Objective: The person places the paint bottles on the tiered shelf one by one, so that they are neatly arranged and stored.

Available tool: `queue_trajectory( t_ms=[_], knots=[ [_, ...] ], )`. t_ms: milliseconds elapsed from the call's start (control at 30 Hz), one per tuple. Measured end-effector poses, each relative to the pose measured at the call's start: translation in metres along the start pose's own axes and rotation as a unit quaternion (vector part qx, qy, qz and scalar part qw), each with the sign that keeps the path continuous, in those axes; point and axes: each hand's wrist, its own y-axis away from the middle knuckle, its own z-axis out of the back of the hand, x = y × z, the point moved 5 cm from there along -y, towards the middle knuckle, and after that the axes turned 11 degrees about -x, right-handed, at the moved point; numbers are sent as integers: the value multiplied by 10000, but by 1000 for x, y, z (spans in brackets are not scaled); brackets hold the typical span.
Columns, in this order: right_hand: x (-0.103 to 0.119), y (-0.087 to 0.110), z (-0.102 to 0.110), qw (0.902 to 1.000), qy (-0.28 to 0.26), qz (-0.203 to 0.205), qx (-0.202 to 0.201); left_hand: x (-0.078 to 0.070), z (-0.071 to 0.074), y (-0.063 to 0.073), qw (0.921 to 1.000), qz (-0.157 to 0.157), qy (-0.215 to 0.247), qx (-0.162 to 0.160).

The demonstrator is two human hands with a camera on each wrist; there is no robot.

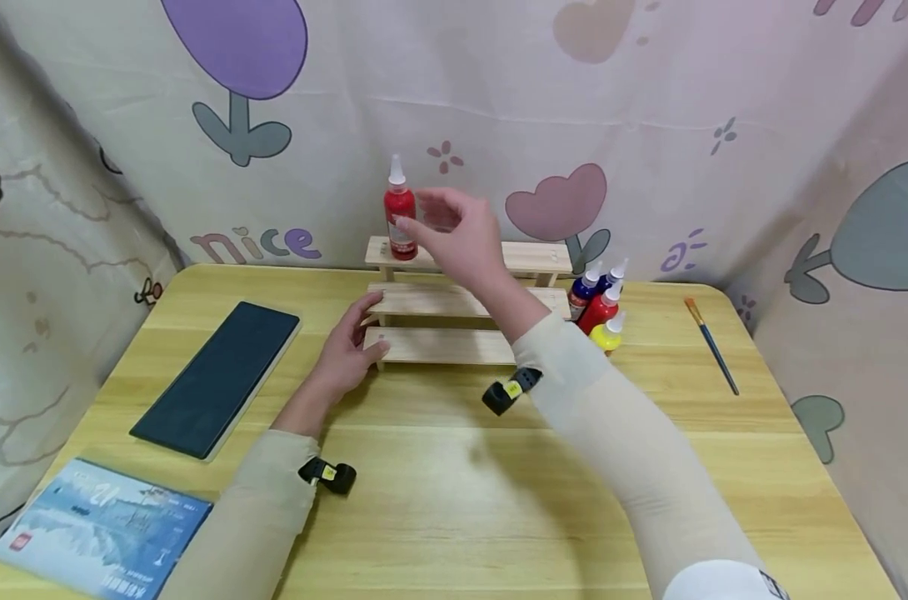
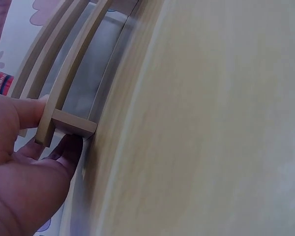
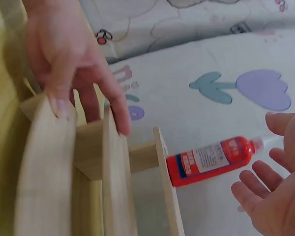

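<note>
A three-tier wooden stand (image 1: pixel 454 343) is near the back of the table. My left hand (image 1: pixel 345 350) grips its left end, with the thumb on the lowest board and a finger on the middle one. In the left wrist view, other fingers of the left hand (image 2: pixel 34 182) curl under the end piece. Upright on the left end of the top board stands a red paint bottle (image 1: pixel 400 208) with a white nozzle cap. Beside it is my right hand (image 1: pixel 461 237), fingers loosely spread; the right wrist view shows a gap between this hand (image 3: pixel 280 187) and the bottle (image 3: pixel 211 161).
Several paint bottles, among them blue, a red one (image 1: pixel 599 310) and a yellow one (image 1: pixel 606 335), cluster at the stand's right end. A paintbrush (image 1: pixel 711 346) lies farther right. On the left are a dark flat pad (image 1: pixel 217 379) and a blue booklet (image 1: pixel 105 533). A patterned curtain (image 1: pixel 454 100) hangs behind the table.
</note>
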Motion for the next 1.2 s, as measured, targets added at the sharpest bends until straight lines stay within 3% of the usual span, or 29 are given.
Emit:
queue_trajectory(
  t_ms=[167, 600, 1200],
  knots=[
    [-3, 31, 5, 9996, -216, 135, 134, 3, 2, 1, 10000, 50, 18, -8],
    [-27, 107, 30, 9981, -480, -72, 371, 5, 3, 2, 9999, 59, 100, -71],
    [-59, 171, 107, 9956, -638, -681, -61, 1, 0, -2, 9999, 83, 93, 15]
  ],
)
